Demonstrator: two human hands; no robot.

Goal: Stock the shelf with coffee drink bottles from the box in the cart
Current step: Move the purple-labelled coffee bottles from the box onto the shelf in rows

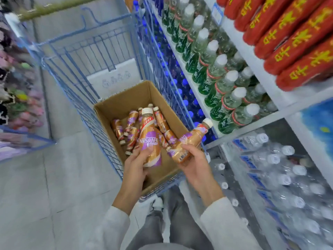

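— In the cart (pixel 84 51), we see loose bottles (pixel 129 127) lying along the box (pixel 126 103) floor's middle.
— Over its near edge, our left hand (pixel 137 164) clasps the upright bottle (pixel 149 139). Our right hand (pixel 193 160) grasps the tilted bottle (pixel 192 139), cap toward the shelf (pixel 266 79).

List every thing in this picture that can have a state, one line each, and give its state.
cardboard box: open, partly filled, inside the cart.
left hand: grips the left bottle.
left bottle: capped, upright, above the cardboard box.
right hand: grips the right bottle.
right bottle: capped, tilted, cap pointing up and right.
loose bottles: capped, lying in the cardboard box.
green bottles: capped, upright in rows.
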